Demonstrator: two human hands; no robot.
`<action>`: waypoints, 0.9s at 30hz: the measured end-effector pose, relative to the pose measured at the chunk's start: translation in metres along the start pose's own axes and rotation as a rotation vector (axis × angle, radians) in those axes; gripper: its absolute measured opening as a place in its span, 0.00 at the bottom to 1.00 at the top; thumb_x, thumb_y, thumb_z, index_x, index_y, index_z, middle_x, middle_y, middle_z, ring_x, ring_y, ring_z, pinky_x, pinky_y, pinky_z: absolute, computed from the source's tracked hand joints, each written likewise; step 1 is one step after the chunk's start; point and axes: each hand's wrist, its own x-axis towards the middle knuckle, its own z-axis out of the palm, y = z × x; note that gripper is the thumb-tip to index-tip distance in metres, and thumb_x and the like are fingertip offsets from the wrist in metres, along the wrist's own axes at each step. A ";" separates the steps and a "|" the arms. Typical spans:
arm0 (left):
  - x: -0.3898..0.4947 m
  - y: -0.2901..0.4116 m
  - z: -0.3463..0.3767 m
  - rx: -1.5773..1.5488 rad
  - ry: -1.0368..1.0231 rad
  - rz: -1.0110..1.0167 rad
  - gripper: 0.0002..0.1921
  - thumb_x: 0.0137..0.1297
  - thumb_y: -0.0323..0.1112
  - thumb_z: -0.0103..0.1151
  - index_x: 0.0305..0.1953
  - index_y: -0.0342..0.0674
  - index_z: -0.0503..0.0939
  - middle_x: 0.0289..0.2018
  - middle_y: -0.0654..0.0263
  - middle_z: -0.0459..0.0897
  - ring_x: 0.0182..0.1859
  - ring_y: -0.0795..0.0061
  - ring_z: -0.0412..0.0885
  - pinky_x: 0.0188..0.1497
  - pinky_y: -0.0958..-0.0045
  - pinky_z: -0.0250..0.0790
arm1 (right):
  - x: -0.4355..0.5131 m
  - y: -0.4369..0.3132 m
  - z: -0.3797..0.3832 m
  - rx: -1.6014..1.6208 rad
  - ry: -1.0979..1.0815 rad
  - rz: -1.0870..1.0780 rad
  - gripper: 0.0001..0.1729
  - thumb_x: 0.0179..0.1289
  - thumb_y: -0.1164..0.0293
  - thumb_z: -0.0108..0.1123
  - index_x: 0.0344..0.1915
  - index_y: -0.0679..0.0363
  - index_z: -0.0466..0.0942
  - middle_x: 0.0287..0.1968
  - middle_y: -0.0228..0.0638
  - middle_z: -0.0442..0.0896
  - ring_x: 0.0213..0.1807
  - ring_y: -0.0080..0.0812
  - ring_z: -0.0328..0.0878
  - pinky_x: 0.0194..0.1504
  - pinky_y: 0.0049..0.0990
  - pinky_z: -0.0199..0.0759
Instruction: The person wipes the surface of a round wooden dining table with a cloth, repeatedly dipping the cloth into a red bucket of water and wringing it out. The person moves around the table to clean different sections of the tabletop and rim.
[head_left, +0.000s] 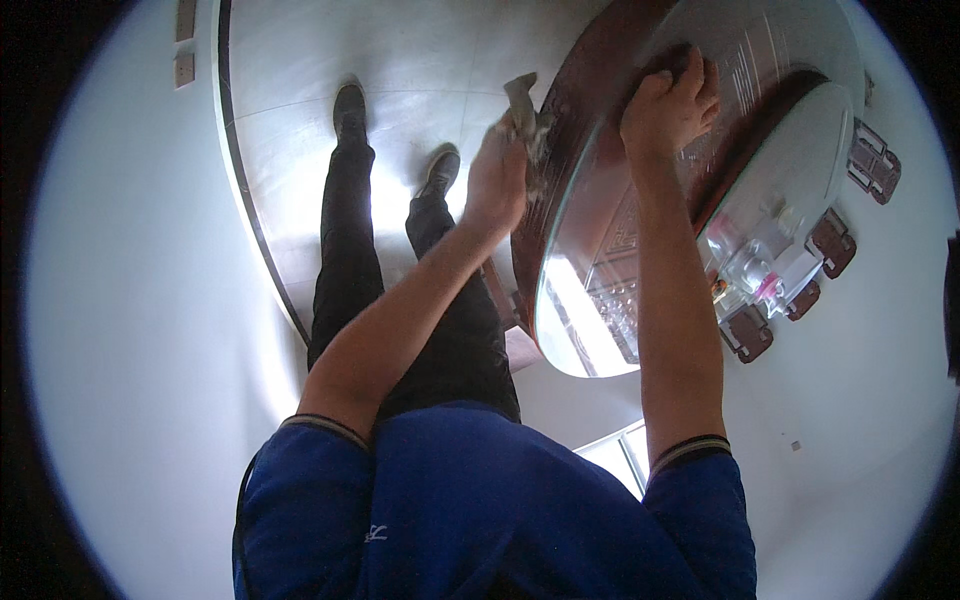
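My left hand (496, 176) is closed on a greyish cloth (522, 101), which hangs beside the dark wooden edge (559, 124) of a round table. The cloth is blurred, and part of it is bunched by my fingers. Over the table's glass top (600, 195) is my right hand (671, 105), its fingers partly bent and thumb apart, with no object visible in it. Whether its palm presses on the glass is hidden.
A raised glass turntable (787, 157) carries clear plastic containers (750, 266), one with a pink part. Dark wooden chairs (874, 161) stand beyond the table. My shoes (350, 112) are on the pale tiled floor (292, 52), near a white wall (142, 225).
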 end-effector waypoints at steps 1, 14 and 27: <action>-0.020 -0.002 0.000 0.109 -0.017 0.127 0.29 0.84 0.48 0.37 0.71 0.27 0.64 0.61 0.42 0.75 0.62 0.45 0.78 0.68 0.54 0.68 | 0.000 -0.001 0.000 0.006 -0.004 0.010 0.33 0.74 0.58 0.48 0.77 0.53 0.66 0.78 0.53 0.62 0.75 0.60 0.60 0.73 0.63 0.53; -0.075 -0.038 0.041 0.231 -0.103 0.360 0.33 0.74 0.29 0.54 0.76 0.26 0.57 0.76 0.33 0.54 0.81 0.30 0.49 0.82 0.39 0.47 | -0.002 0.014 0.004 -0.002 0.031 -0.110 0.35 0.73 0.56 0.45 0.77 0.53 0.67 0.77 0.54 0.63 0.74 0.62 0.62 0.71 0.65 0.55; 0.026 0.029 0.059 0.445 0.102 0.560 0.33 0.79 0.39 0.55 0.77 0.31 0.60 0.75 0.36 0.60 0.78 0.34 0.60 0.81 0.43 0.55 | 0.001 0.014 0.006 -0.155 0.084 -0.055 0.29 0.70 0.65 0.54 0.69 0.58 0.75 0.71 0.49 0.74 0.71 0.58 0.68 0.73 0.56 0.59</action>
